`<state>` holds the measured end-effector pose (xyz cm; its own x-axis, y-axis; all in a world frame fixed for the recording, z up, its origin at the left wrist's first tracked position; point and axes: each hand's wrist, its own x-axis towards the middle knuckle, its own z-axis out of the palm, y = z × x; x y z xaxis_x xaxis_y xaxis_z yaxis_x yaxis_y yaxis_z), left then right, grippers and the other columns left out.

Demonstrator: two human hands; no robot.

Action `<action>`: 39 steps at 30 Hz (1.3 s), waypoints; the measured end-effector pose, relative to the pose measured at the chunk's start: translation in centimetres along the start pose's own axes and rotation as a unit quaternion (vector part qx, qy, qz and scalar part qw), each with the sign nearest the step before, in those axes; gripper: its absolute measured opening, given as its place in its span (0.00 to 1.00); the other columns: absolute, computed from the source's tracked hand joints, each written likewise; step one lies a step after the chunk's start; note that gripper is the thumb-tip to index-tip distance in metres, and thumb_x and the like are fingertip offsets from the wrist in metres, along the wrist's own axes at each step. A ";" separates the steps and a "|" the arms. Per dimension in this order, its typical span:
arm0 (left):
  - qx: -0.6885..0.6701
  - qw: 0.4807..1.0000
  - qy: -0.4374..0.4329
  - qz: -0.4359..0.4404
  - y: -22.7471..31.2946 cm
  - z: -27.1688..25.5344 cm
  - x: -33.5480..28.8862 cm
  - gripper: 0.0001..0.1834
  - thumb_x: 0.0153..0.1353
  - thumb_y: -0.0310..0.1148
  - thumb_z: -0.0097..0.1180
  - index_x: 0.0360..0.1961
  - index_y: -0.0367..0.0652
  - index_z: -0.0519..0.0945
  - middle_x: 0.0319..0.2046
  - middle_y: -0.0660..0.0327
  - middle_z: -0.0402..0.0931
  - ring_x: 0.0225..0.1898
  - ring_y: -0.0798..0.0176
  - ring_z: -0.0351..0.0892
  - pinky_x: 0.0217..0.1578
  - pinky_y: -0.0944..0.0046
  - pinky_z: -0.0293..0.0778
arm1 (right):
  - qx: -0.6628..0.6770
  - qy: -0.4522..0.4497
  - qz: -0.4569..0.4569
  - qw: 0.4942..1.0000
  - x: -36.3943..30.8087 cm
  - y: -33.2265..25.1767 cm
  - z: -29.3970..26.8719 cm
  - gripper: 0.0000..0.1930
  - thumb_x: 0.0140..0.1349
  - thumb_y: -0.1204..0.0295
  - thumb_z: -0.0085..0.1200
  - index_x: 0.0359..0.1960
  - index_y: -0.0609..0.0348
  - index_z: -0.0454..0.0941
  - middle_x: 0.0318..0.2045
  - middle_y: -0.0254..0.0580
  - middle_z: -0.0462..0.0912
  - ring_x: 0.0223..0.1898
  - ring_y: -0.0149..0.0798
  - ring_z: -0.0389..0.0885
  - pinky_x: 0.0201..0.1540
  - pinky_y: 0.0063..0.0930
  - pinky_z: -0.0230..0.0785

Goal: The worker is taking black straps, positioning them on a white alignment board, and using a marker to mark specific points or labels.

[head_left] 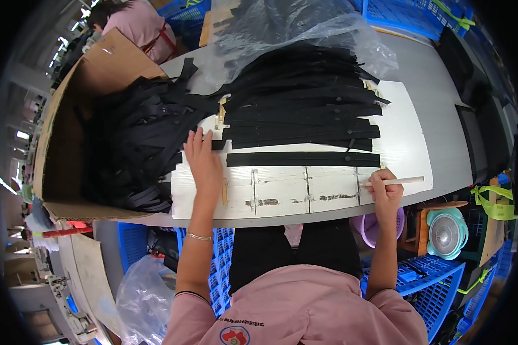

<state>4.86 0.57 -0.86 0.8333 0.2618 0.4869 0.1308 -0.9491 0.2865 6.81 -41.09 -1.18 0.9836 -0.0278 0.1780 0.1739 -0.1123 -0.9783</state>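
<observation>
My right hand [384, 190] is closed round a thin white pencil-like stick [408, 180], whose tip points left over the white board [406, 129]. Just above that tip, one black fabric strip [282, 159] lies straight across the board, apart from the others. My left hand [202, 161] rests at the board's left edge with its fingers stretched out. Its fingertips are beside a short black strip end [217, 145]; whether they press on it I cannot tell. Beyond the single strip, many black strips [293, 98] lie side by side in an overlapping layer.
A cardboard box [60, 155] full of tangled black strips [135, 132] stands at the left. Clear plastic sheeting [305, 26] covers the far side. Another person [141, 29] sits far left. Below the grey table [440, 149] are blue crates [431, 282], a purple basket [365, 227] and a teal fan [446, 234].
</observation>
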 end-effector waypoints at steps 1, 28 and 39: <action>0.004 1.000 -0.018 -0.013 -1.5 -0.3 0.6 0.17 0.63 0.19 0.54 0.52 0.37 0.83 0.64 0.49 0.74 0.72 0.42 0.63 0.76 0.42 0.48 | 0.003 -0.003 -0.003 1.000 0.0 -0.2 0.1 0.09 0.72 0.71 0.58 0.32 0.61 0.81 0.21 0.30 0.78 0.18 0.16 0.65 0.21 0.13 0.54; -0.274 0.893 -0.332 0.131 19.4 0.1 -3.8 0.20 0.60 0.41 0.68 0.50 0.45 0.84 0.35 0.51 0.83 0.38 0.47 0.80 0.42 0.52 0.75 | -0.379 -0.054 -0.312 0.870 -6.1 -1.1 2.8 0.22 0.60 0.71 0.66 0.57 0.61 0.79 0.57 0.47 0.84 0.59 0.48 0.81 0.66 0.49 0.64; -0.232 0.947 -0.213 0.063 14.3 -2.5 -4.7 0.20 0.57 0.31 0.71 0.51 0.42 0.85 0.40 0.59 0.84 0.41 0.55 0.80 0.47 0.57 0.74 | -0.488 -0.073 -0.217 0.842 -4.5 -0.5 -1.2 0.26 0.61 0.65 0.66 0.60 0.57 0.75 0.64 0.39 0.80 0.70 0.49 0.71 0.77 0.62 0.40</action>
<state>1.47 -13.85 2.98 0.9807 -0.0372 0.1922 -0.1520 -0.7635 0.6277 2.29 -42.13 -1.40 0.8451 0.3403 0.4123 0.4667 -0.8459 -0.2583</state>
